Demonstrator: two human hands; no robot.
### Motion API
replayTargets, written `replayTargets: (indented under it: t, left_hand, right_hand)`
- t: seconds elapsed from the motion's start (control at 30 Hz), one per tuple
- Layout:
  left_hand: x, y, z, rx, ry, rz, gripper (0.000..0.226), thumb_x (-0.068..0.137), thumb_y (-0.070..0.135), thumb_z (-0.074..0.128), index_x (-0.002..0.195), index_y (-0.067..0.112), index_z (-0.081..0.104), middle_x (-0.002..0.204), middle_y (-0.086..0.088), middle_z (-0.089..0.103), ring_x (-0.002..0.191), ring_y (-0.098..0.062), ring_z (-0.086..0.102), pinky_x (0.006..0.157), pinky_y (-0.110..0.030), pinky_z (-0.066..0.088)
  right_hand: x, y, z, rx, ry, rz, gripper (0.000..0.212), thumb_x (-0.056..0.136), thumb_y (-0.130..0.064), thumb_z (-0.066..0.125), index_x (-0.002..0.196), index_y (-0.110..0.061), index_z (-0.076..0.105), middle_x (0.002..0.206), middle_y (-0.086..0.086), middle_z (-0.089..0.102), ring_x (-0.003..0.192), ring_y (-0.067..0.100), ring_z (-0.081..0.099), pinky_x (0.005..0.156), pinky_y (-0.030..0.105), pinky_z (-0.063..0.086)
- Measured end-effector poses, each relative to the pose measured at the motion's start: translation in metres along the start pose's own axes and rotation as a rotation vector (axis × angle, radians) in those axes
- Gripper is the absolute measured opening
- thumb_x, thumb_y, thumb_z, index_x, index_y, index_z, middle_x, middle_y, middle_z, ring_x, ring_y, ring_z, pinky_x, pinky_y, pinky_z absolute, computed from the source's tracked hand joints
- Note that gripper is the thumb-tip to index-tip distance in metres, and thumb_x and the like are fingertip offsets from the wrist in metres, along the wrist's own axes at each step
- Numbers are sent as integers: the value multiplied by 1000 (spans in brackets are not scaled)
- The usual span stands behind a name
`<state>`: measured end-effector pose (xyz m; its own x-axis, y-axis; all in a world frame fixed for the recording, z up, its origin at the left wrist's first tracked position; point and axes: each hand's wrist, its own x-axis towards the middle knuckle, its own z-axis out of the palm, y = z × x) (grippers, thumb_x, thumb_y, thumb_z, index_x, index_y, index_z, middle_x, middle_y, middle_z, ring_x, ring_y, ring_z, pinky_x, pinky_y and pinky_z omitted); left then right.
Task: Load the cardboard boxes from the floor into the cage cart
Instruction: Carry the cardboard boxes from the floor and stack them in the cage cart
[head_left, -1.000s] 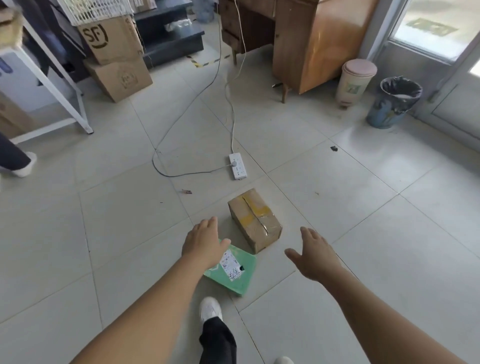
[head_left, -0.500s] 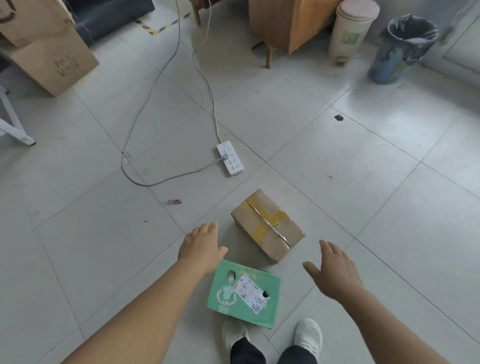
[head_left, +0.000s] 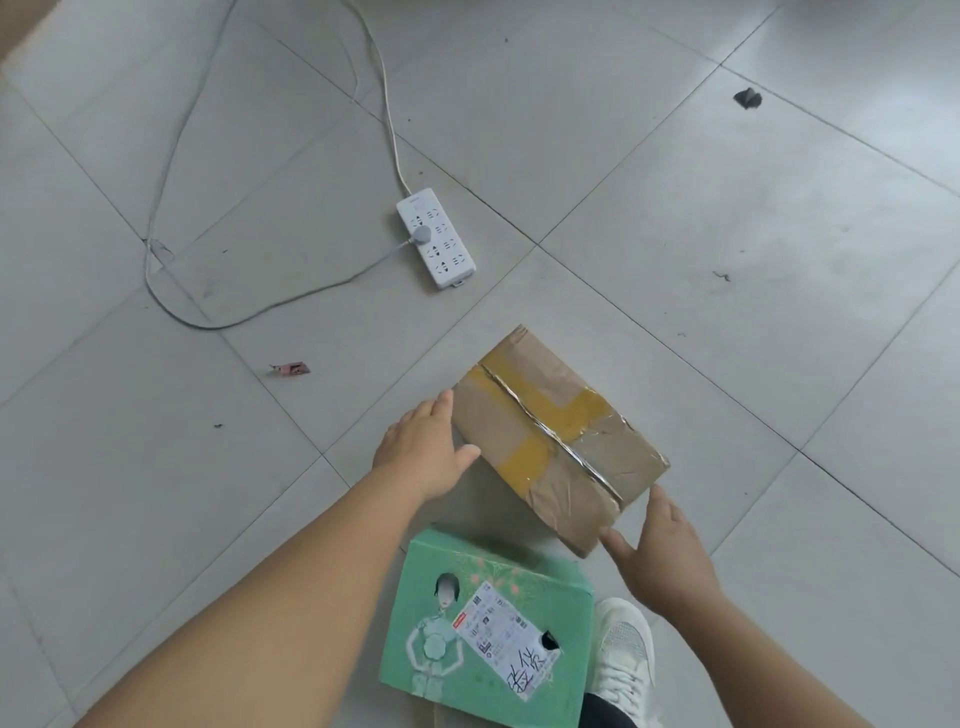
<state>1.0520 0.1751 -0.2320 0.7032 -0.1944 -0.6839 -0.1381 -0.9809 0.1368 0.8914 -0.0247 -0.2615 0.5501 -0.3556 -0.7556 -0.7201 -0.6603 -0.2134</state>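
Note:
A brown cardboard box (head_left: 556, 436) with yellow and clear tape lies on the tiled floor. My left hand (head_left: 421, 449) touches its left side, fingers spread. My right hand (head_left: 657, 553) rests against its near right corner, fingers apart. Neither hand has closed around it. A flat green box (head_left: 488, 623) with a white shipping label lies on the floor just below the brown box, between my arms. The cage cart is out of view.
A white power strip (head_left: 436, 236) with its cables lies on the floor beyond the brown box. My white shoe (head_left: 623, 654) stands right of the green box. Small bits of litter dot the tiles.
I have bent lower over the floor, so both boxes appear larger. Both hands moved forward from above the green box and now touch the brown box's sides.

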Motion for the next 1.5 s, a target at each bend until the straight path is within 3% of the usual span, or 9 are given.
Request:
replayTargets:
  t: [0.2,0.4,0.57,0.73,0.8,0.93,1.17,1.5]
  left_hand:
    - [79,14,32,-48,1,-18,91,92,50,54,154,20,-4,162,1,6,146,-23,17,116,-41,24]
    - [123,20,45,-138,19,-48,107,82,52,67,154,19,-6,160,-2,11,145,-23,19,115,-40,25]
    - [116,20,51,-198,51,-95,106,77,45,75,154,19,6,155,-3,22,140,-25,30,111,-41,33]
    - [73,36,36,-272,147,-104,98,73,41,79,149,18,22,146,-1,35,130,-24,41,103,-41,41]
    - [50,50,20,-315,176,-100,98,73,40,79,150,18,21,147,0,33,131,-23,41,101,-39,40]
    - [-1,85,-19,-365,236,-80,97,74,40,78,149,18,22,147,-1,32,131,-24,41,100,-38,42]
    - [-97,141,-98,-430,341,34,89,78,37,75,149,20,24,146,1,34,128,-24,43,97,-37,41]
    - [-241,200,-173,-487,433,288,89,76,41,75,148,17,28,143,-2,37,127,-24,43,95,-37,43]
  right_hand:
    - [67,5,36,261,33,109,89,87,-46,65,145,0,16,143,20,44,124,36,47,101,45,42]
    - [84,9,55,485,83,137,119,85,-45,68,150,-16,-27,158,12,29,134,36,43,102,43,39]
    - [80,11,52,629,42,215,117,86,-38,71,151,-23,-25,145,10,47,122,33,53,87,34,39]
    - [53,17,20,714,87,239,108,86,-31,71,154,-30,-13,135,6,53,109,30,56,80,33,42]
    - [37,19,-1,751,143,244,104,85,-30,71,154,-35,-7,133,4,54,105,29,57,87,39,48]
    - [-2,24,-50,820,253,242,97,86,-30,69,152,-44,-1,135,1,56,113,31,58,97,48,47]
    - [-94,31,-141,913,454,178,86,88,-26,65,149,-50,9,131,-8,58,108,24,59,91,39,48]
    - [-255,56,-235,989,724,126,81,89,-28,61,149,-49,12,135,-8,57,113,22,57,96,42,48]
